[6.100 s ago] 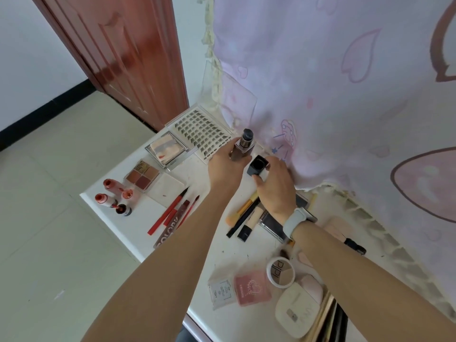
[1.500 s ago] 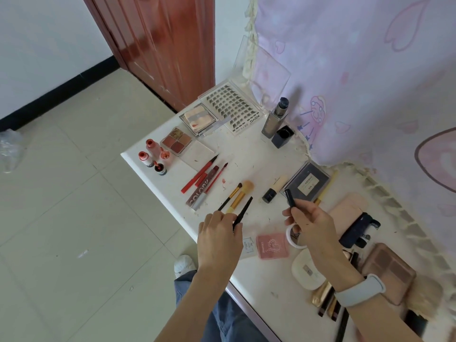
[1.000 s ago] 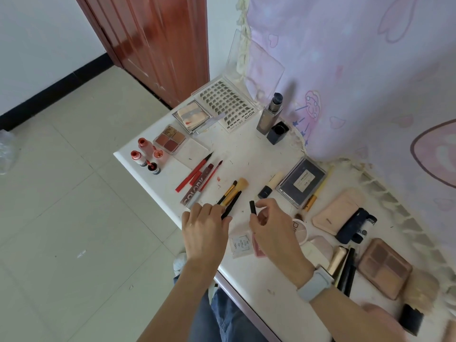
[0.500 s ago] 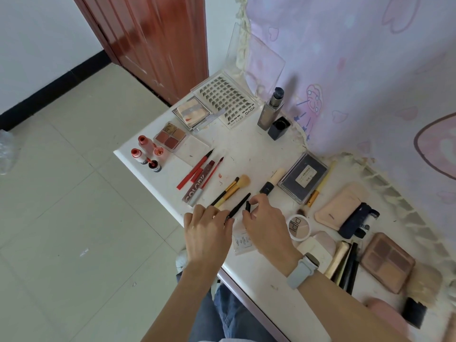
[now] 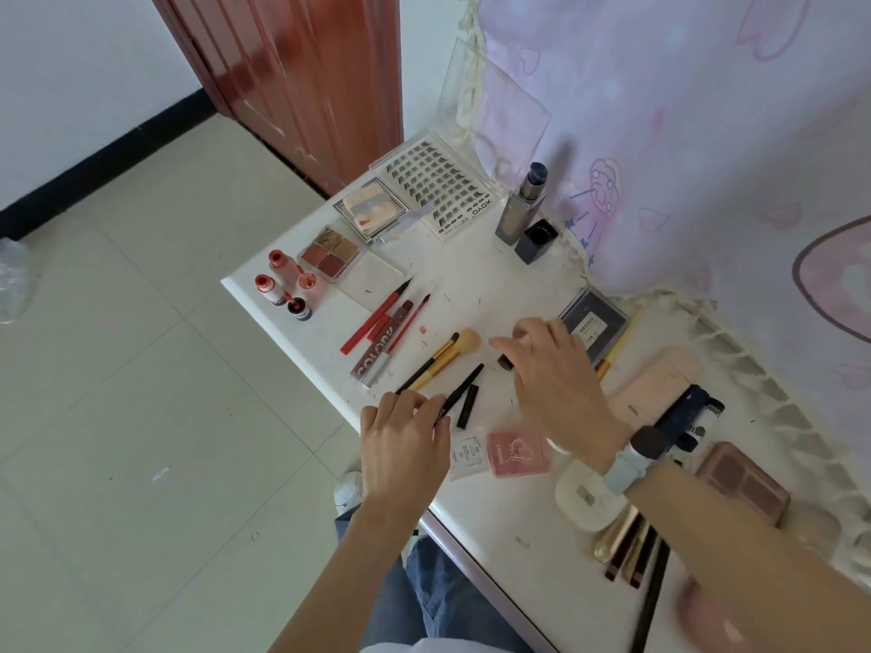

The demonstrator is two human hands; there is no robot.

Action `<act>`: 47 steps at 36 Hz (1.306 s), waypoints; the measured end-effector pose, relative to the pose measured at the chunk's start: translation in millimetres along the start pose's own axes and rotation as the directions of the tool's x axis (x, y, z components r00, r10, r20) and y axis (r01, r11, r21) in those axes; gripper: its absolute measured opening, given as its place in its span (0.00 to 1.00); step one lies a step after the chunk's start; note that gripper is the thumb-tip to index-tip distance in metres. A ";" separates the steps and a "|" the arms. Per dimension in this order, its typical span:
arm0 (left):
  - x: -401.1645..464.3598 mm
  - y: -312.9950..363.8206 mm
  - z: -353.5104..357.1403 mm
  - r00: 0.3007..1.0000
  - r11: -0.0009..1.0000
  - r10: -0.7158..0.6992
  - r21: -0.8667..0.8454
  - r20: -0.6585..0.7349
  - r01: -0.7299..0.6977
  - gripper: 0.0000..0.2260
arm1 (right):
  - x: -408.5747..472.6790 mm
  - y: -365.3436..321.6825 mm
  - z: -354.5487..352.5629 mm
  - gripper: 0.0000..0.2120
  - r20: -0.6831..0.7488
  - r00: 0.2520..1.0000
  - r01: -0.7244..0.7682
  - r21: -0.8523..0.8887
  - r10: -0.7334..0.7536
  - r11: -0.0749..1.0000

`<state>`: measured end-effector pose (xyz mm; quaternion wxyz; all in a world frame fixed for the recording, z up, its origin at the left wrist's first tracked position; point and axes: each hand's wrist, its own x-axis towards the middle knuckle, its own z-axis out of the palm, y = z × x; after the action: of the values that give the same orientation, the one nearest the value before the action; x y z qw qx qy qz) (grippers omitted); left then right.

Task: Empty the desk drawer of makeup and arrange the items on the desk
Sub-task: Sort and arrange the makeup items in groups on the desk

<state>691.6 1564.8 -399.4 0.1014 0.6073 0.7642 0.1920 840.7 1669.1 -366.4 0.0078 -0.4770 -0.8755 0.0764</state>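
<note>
Makeup items are seen spread across the white bench [image 5: 490,506] in the head view. A black pencil [image 5: 459,392] is pinched at its near end by the left hand [image 5: 400,445]; a short black cap [image 5: 467,406] lies just beside it. The right hand [image 5: 556,379], fingers relaxed, is held over a dark-tipped stick [image 5: 505,361], apparently without contact. Two brushes [image 5: 445,359] lie near.
</note>
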 end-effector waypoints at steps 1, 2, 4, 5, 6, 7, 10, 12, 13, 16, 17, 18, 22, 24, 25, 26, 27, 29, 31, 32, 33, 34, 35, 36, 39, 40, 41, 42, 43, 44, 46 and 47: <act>-0.3 0.3 0.1 1.000 1.000 -0.002 -0.004 0.001 0.002 0.10 | 4.3 5.3 0.7 0.21 0.024 0.999 0.035 -0.044 -0.034 0.998; -0.6 0.8 0.1 1.000 1.000 -0.005 -0.009 0.003 0.005 0.10 | 8.1 10.0 0.9 0.20 0.013 0.996 0.084 -0.091 -0.083 0.992; -1.2 0.6 -0.2 1.000 1.000 -0.009 -0.029 0.002 0.009 0.10 | 12.6 17.4 3.1 0.17 -0.012 0.983 0.179 -0.175 -0.184 0.968; -1.6 -0.1 -0.3 1.000 0.999 -0.011 -0.042 -0.003 0.011 0.10 | 13.7 19.6 4.2 0.16 0.004 0.975 0.217 -0.214 -0.222 0.952; -1.8 -0.7 -0.6 1.000 0.998 -0.012 -0.055 -0.007 0.012 0.09 | 14.3 22.0 6.9 0.15 0.028 0.966 0.256 -0.255 -0.257 0.933; -2.0 -1.6 -0.6 1.000 0.998 -0.010 -0.066 -0.012 0.009 0.09 | 14.2 23.8 8.1 0.14 0.051 0.957 0.288 -0.288 -0.286 0.913; -1.6 -2.7 -2.9 0.999 0.995 -0.019 -0.099 -0.029 0.016 0.08 | 14.9 29.8 7.3 0.14 0.021 0.933 0.346 -0.325 -0.359 0.880; -0.4 -3.2 -5.3 0.998 0.988 -0.040 -0.149 -0.043 0.033 0.10 | 16.9 30.4 0.4 0.09 -0.068 0.922 0.350 -0.275 -0.381 0.896; 0.4 -3.2 -7.0 0.997 0.982 -0.052 -0.185 -0.049 0.042 0.12 | 17.4 27.9 -5.2 0.06 -0.129 0.920 0.338 -0.217 -0.370 0.916; 4.7 -0.4 -15.9 0.995 0.942 -0.085 -0.329 -0.042 0.067 0.17 | 14.2 10.9 -26.6 0.08 -0.260 0.942 0.256 0.153 -0.211 0.955; 6.4 1.6 -19.1 0.995 0.918 -0.100 -0.389 -0.031 0.080 0.19 | 12.0 1.6 -36.4 0.07 -0.245 0.964 0.191 0.352 -0.107 0.916; 8.1 4.1 -22.7 0.993 0.890 -0.113 -0.445 -0.011 0.096 0.21 | 10.0 -7.9 -45.3 0.05 -0.187 0.982 0.103 0.556 0.003 0.825; 13.3 12.9 -35.6 0.998 0.824 -0.070 -0.564 0.001 0.058 0.24 | 6.3 -34.7 -61.0 0.07 0.164 0.975 -0.205 0.923 0.148 0.326; 14.0 12.8 -39.3 0.999 0.812 -0.019 -0.583 -0.030 -0.002 0.18 | 5.7 -42.1 -59.3 0.06 0.259 0.959 -0.278 0.938 0.117 0.206; 14.1 11.7 -40.6 0.999 0.822 0.010 -0.568 -0.049 -0.036 0.15 | 5.1 -44.6 -57.6 0.04 0.302 0.948 -0.316 0.935 0.103 0.163; 13.9 9.8 -41.4 0.997 0.838 0.036 -0.542 -0.067 -0.067 0.13 | 4.3 -46.3 -56.2 0.03 0.341 0.936 -0.351 0.926 0.089 0.140; 13.7 7.4 -41.9 0.994 0.858 0.063 -0.504 -0.087 -0.098 0.13 | 3.9 -48.2 -55.4 0.02 0.368 0.927 -0.375 0.915 0.077 0.147; 13.8 2.8 -42.0 0.985 0.900 0.125 -0.404 -0.122 -0.165 0.15 | 3.2 -51.8 -52.6 0.05 0.363 0.929 -0.370 0.901 0.071 0.227; 14.1 -0.7 -42.2 0.979 0.919 0.161 -0.341 -0.129 -0.196 0.16 | 2.4 -56.3 -50.1 0.08 0.316 0.943 -0.332 0.893 0.103 0.303; 13.9 -2.0 -42.9 0.981 0.916 0.156 -0.354 -0.115 -0.187 0.17 | 1.7 -57.6 -48.6 0.08 0.288 0.950 -0.311 0.891 0.117 0.331; 13.5 -2.5 -44.3 0.986 0.904 0.138 -0.395 -0.089 -0.162 0.20 | 0.7 -58.1 -46.6 0.07 0.265 0.957 -0.290 0.888 0.118 0.357; 12.9 -3.0 -45.2 0.993 0.881 0.111 -0.457 -0.048 -0.121 0.23 | -0.7 -58.1 -45.3 0.06 0.242 0.965 -0.263 0.884 0.103 0.387; 11.9 -3.5 -45.9 0.996 0.849 0.084 -0.523 0.001 -0.071 0.25 | -1.7 -57.4 -44.8 0.05 0.221 0.972 -0.232 0.878 0.075 0.419; 11.0 -4.1 -46.6 0.997 0.814 0.062 -0.580 0.044 -0.025 0.27 | -2.3 -56.3 -45.1 0.05 0.207 0.977 -0.204 0.874 0.042 0.440; 10.5 -8.7 -50.7 0.995 0.780 0.041 -0.626 0.086 0.022 0.24 | -3.1 -51.1 -45.7 0.09 0.224 0.973 -0.171 0.861 -0.055 0.478; 10.6 -11.5 -52.2 0.995 0.801 0.044 -0.599 0.091 0.019 0.22 | -2.1 -49.7 -46.3 0.10 0.234 0.969 -0.162 0.853 -0.084 0.497; 10.9 -14.5 -53.6 0.994 0.828 0.047 -0.561 0.098 0.016 0.20 | -0.9 -48.4 -46.5 0.09 0.242 0.964 -0.154 0.843 -0.108 0.515; 11.0 -17.3 -55.2 0.993 0.854 0.055 -0.520 0.106 0.008 0.20 | 0.7 -48.1 -47.4 0.07 0.257 0.959 -0.157 0.832 -0.120 0.532; 11.1 -19.8 -56.5 0.991 0.877 0.069 -0.481 0.111 -0.007 0.20 | 2.8 -48.6 -49.3 0.05 0.278 0.953 -0.167 0.815 -0.121 0.554; 11.1 -21.5 -57.9 0.990 0.894 0.088 -0.448 0.114 -0.027 0.20 | 5.2 -49.7 -50.6 0.06 0.293 0.949 -0.171 0.791 -0.119 0.587; 10.9 -22.9 -61.0 0.985 0.912 0.117 -0.407 0.128 -0.055 0.22 | 8.8 -51.9 -52.6 0.08 0.295 0.947 -0.140 0.742 -0.131 0.655; 10.7 -23.8 -62.4 0.983 0.917 0.121 -0.395 0.139 -0.057 0.23 | 9.7 -52.5 -52.4 0.07 0.279 0.949 -0.107 0.729 -0.150 0.676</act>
<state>643.7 1560.0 -352.0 0.2722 0.6226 0.6718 0.2949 796.2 1655.8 -307.8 0.0598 -0.4044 -0.7654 0.4970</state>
